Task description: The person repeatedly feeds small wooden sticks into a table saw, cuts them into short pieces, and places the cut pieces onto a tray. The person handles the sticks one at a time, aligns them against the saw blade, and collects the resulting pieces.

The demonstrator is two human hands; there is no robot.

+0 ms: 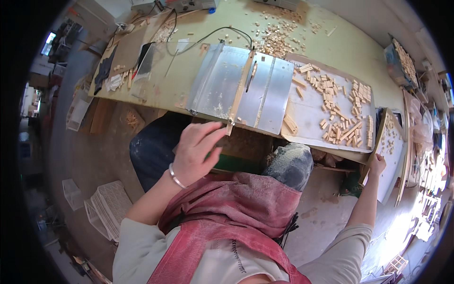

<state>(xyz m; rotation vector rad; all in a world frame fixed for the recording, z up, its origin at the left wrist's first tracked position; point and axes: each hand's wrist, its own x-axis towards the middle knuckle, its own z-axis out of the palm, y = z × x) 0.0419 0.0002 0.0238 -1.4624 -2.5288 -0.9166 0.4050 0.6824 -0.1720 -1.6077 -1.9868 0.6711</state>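
Note:
My left hand (198, 147) is in front of the metal saw table (276, 94), its fingers stretched and apart. The fingertips are close to the near end of a wooden strip (240, 90) that runs across the metal plate; whether they touch it I cannot tell. A narrow slot with a thin wood piece beside it lies right of the strip. Out at the far right, my right hand (377, 164) is closed round the wooden rim of a shallow tray (395, 163) that holds a few small wood pieces.
Many cut wooden blocks (333, 92) lie on a white board (312, 130) right of the plate. More small blocks (276, 40) are heaped behind it. A clear sheet (150, 66) stands at left, with a black cable (213, 32) behind. White baskets (111, 208) sit on the floor.

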